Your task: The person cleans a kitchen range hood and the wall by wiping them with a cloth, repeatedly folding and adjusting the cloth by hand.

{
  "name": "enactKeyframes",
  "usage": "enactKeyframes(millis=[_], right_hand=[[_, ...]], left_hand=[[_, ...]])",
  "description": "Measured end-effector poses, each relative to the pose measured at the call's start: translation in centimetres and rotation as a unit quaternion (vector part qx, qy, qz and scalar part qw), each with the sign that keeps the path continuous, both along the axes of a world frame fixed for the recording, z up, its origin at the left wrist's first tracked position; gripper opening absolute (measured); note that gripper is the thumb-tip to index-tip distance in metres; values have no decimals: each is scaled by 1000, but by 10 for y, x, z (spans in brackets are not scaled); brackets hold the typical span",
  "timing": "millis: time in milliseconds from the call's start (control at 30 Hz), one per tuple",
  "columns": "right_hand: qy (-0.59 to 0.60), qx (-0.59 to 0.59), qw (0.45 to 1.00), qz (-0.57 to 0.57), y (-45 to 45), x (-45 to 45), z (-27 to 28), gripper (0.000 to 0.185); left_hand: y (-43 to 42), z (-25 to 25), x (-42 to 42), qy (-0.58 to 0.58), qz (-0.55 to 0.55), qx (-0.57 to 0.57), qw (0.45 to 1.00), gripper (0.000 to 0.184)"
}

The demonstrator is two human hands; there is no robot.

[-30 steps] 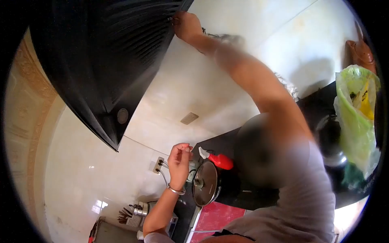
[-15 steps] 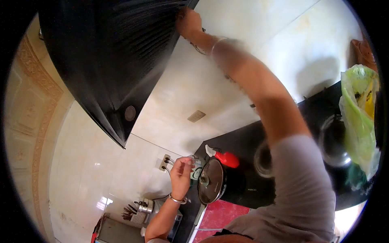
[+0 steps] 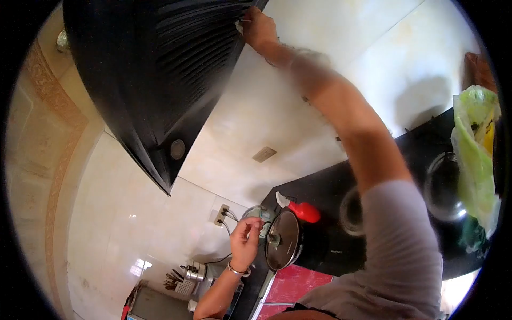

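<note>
My right hand [image 3: 260,31] is closed at the lower edge of the black range hood [image 3: 144,64], at the top of the view. A small pale thing shows at its fingertips, too small to name. My left hand [image 3: 246,242], with a silver bangle at the wrist, is raised lower down with its fingers curled together; what they hold, if anything, is hidden. Close beside it are a clear glass container [image 3: 258,213] and a lidded black pan [image 3: 282,241]. A red spray bottle [image 3: 305,212] with a white nozzle lies past the pan.
The black hob [image 3: 330,234] has round burners. A green plastic bag [image 3: 476,160] is at the far right, near a brown object [image 3: 478,72]. A wall socket with plugs [image 3: 222,214], a utensil holder [image 3: 184,287] and metal canisters [image 3: 196,271] are at the lower left.
The hood, pan and hob have shifted rightward in the view. My right hand remains by the hood's edge, slightly along it. My left hand has moved slightly right and lower in the view.
</note>
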State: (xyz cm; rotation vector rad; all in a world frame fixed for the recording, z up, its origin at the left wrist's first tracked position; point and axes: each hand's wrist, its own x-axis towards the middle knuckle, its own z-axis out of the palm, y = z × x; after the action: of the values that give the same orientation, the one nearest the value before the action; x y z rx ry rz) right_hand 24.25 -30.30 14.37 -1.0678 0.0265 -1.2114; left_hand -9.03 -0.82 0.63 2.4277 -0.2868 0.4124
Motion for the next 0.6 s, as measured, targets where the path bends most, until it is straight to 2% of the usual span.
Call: enactKeyframes(millis=[67, 267, 467, 600], right_hand=[[77, -40, 996, -1, -4, -10, -3, 21], [105, -108, 988, -39, 5, -15, 4, 20], [11, -163, 966, -198, 9, -9, -4, 15], [46, -192, 958, -206, 9, -5, -2, 10]], left_hand=[[8, -2, -2, 1, 11, 17, 1000, 10], [25, -6, -7, 10, 10, -5, 1000, 10], [27, -9, -7, 12, 4, -13, 1000, 10], [24, -9, -9, 10, 13, 3, 1000, 11]])
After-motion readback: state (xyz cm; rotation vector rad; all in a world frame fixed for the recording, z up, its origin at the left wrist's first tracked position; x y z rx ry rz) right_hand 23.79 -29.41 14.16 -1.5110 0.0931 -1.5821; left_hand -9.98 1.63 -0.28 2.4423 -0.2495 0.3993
